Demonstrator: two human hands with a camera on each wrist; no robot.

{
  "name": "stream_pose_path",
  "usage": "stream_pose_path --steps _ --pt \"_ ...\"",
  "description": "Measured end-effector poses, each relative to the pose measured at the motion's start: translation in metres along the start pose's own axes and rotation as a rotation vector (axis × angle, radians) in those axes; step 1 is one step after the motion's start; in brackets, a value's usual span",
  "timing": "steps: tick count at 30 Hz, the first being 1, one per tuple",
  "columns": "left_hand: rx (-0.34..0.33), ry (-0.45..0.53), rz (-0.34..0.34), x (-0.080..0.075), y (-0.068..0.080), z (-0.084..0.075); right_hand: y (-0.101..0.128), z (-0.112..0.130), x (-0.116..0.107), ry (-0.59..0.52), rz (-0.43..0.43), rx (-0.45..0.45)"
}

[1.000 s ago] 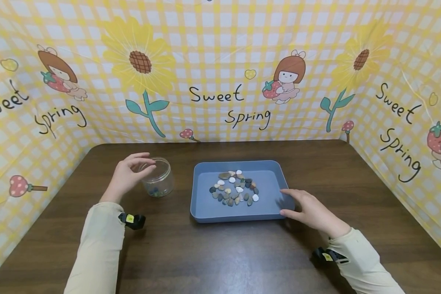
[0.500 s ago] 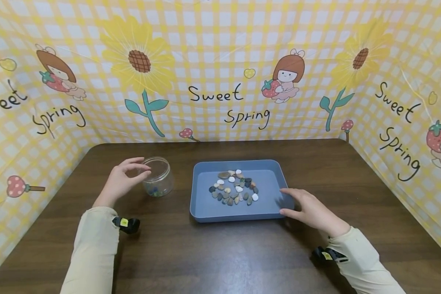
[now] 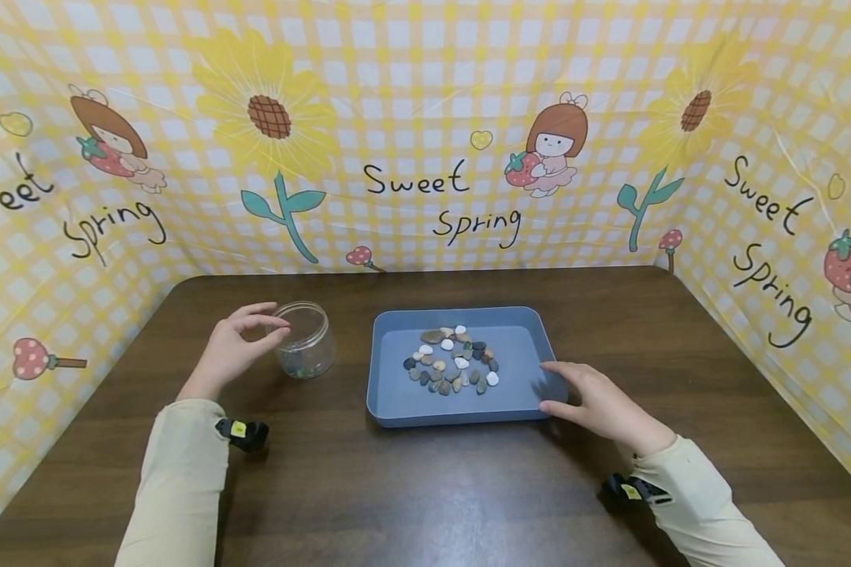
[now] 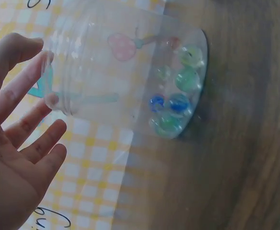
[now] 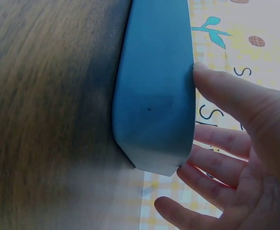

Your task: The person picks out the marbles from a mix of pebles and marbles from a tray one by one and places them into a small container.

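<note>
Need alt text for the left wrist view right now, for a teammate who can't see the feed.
The left hand, fingers relaxed and spread, sits at the mouth of a clear plastic jar on a dark wooden table; whether fingertips touch the rim is unclear. Several glass marbles, green and blue, lie at the jar's bottom. A yellow checked backdrop shows behind.

The jar looks like clear, glossy plastic with shiny glass marbles inside. The blue tray is smooth matt plastic, holding smooth, rounded pebbles. The counter is dark wood grain with a slight sheen. The backdrop is a thin printed sheet, a bit wrinkled and glossy.
</note>
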State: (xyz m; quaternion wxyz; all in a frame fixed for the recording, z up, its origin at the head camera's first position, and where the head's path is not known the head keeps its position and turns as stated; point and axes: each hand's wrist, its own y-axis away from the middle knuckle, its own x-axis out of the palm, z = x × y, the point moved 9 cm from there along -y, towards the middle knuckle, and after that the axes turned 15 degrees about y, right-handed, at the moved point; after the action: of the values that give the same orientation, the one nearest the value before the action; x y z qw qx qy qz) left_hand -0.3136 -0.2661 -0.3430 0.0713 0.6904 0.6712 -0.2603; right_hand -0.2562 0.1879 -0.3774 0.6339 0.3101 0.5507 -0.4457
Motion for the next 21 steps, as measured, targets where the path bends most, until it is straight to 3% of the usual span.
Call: stream_pose_path --steps 8,21 --pt "0.116 0.032 -0.051 0.007 -0.006 -0.037 -0.001 0.0 0.0 0.002 -0.002 -0.001" --pt "0.185 0.092 0.094 0.063 -0.028 -0.088 0.0 -0.001 0.001 -0.002 -0.003 0.007"
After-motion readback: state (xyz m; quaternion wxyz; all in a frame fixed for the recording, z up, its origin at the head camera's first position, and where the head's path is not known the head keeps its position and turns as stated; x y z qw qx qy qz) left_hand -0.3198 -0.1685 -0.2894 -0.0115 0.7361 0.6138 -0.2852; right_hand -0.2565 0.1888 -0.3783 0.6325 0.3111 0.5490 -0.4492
